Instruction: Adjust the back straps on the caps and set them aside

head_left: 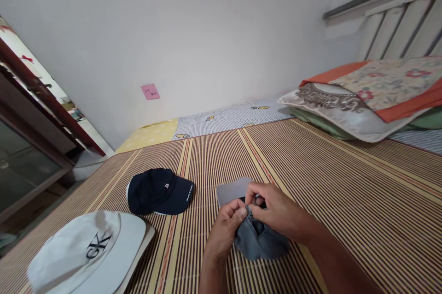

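A grey baseball cap [260,241] lies on the striped bamboo mat in front of me, its lighter brim pointing away. My left hand [226,222] pinches the cap's fabric near the middle from the left side. From the right, my right hand [271,206] grips the same spot, its fingertips close to the left ones. What exactly lies between the fingertips is partly hidden. To the left rests a navy baseball cap [155,192] with a small white emblem. Nearer to me on that side is a white cap [90,252] with dark letters, apparently on top of another pale brim.
The bamboo mat [345,197] covers the bed. Stacked pillows [331,100] with an orange floral cover [386,82] sit at the far right by a white slatted headboard [404,26]. A wall with a pink note [150,91] runs behind; a glass-panelled cabinet [27,155] stands left.
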{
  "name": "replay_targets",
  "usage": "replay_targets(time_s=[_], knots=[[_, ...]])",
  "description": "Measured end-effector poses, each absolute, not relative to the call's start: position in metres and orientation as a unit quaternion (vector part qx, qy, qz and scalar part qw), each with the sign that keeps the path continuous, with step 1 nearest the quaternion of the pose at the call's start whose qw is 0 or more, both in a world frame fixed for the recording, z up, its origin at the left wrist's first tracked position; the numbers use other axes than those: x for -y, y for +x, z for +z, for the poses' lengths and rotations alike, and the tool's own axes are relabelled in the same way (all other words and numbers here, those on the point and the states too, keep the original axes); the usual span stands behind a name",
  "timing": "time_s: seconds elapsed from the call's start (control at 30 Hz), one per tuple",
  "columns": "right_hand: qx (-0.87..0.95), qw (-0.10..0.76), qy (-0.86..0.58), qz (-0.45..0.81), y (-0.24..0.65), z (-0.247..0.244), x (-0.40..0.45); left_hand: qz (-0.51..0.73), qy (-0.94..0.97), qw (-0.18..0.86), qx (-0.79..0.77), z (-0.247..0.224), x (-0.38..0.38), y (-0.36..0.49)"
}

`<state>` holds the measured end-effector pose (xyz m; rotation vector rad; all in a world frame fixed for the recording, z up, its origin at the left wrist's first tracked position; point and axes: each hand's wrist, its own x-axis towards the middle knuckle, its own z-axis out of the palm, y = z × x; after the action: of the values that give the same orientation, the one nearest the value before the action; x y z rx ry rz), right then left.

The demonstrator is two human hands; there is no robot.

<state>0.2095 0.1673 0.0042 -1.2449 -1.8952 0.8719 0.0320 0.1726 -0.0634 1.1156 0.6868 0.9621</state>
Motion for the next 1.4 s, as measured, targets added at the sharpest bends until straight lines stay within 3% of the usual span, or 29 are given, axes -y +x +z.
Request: replay_targets(time_s=[0.37,0.9,1.4], knots=[[0.743,0.327,-0.442,0.382,0.218,0.011,-0.163,0.421,0.51,0.687,-0.3,-0.066,-0.175,0.031],[0.737,0.364,-0.439,0.363,0.219,0.023,-0.163,0.433,0.472,0.704,-0.307,-0.068,-0.173,0.031],[0.714,0.318,-0.44,0.442,0.224,0.016,-0.167,0.432,0.467,0.701,-0.322,-0.057,-0.172,0.031]])
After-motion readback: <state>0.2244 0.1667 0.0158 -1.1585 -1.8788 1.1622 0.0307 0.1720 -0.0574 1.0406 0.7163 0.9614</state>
